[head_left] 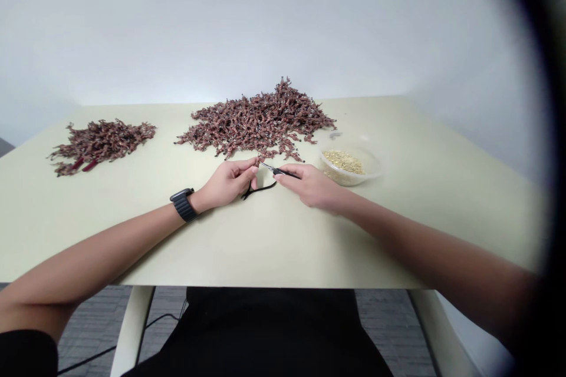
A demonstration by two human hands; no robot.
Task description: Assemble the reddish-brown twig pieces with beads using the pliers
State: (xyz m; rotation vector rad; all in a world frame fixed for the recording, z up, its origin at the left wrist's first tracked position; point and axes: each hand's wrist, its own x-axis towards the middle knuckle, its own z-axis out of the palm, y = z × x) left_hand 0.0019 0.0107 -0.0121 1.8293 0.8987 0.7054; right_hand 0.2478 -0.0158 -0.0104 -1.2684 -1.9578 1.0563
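The left grip (227,184) is curled shut on a black cord (259,191), whose loop rests on the bench (265,253), while the right grip (312,185) pinches a slim black-handled tool (283,173), its metal tip pointing toward the left fingertips (253,169) and just beside them. A black-strapped watch (183,204) circles the left wrist. Just beyond the hands lies a large heap of reddish-brown sprigs (259,121), with a smaller heap (101,142) farther left and a clear bowl (375,166) of golden grains (344,161) to the right.
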